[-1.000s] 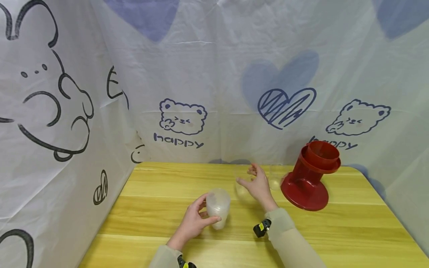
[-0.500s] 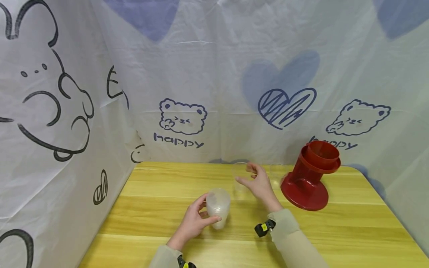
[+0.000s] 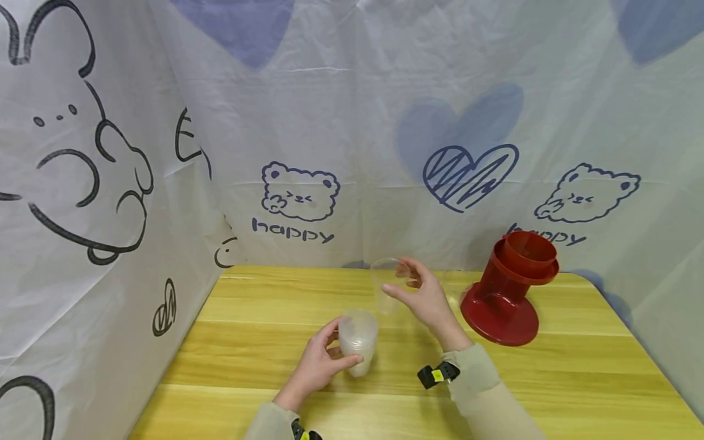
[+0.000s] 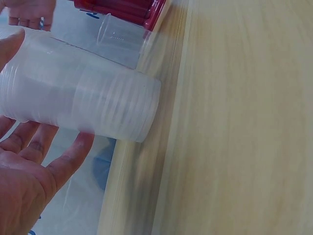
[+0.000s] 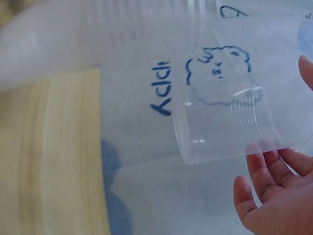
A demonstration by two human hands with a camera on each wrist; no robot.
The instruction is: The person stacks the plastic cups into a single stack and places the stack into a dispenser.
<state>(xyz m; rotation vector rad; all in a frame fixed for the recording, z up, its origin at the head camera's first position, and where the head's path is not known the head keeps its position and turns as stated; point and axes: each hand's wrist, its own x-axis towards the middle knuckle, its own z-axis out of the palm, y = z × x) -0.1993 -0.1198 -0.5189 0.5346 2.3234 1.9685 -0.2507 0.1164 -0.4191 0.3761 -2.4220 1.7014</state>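
Note:
My left hand [image 3: 316,366] holds a stack of nested clear plastic cups [image 3: 358,339] upright at the front middle of the table, thumb on the near side and fingers behind. In the left wrist view the stack [image 4: 88,88] shows many close rim lines. Beyond and to its right, my right hand [image 3: 426,299] grips a single clear plastic cup [image 3: 387,287] near its rim, thumb in front and fingers at the far side. This cup [image 5: 220,122] appears see-through and hollow in the right wrist view, close to the stack.
Another clear cup [image 3: 455,287] stands at the back of the table, beside a red plastic stand [image 3: 500,318] with a round base and a wide tube on top. The wood-grain table [image 3: 247,330] meets a printed white cloth [image 3: 363,122] behind and at the sides.
My right hand has raised the single cup and brought it slightly left, toward the stack. The left hand and its stack stay where they were.

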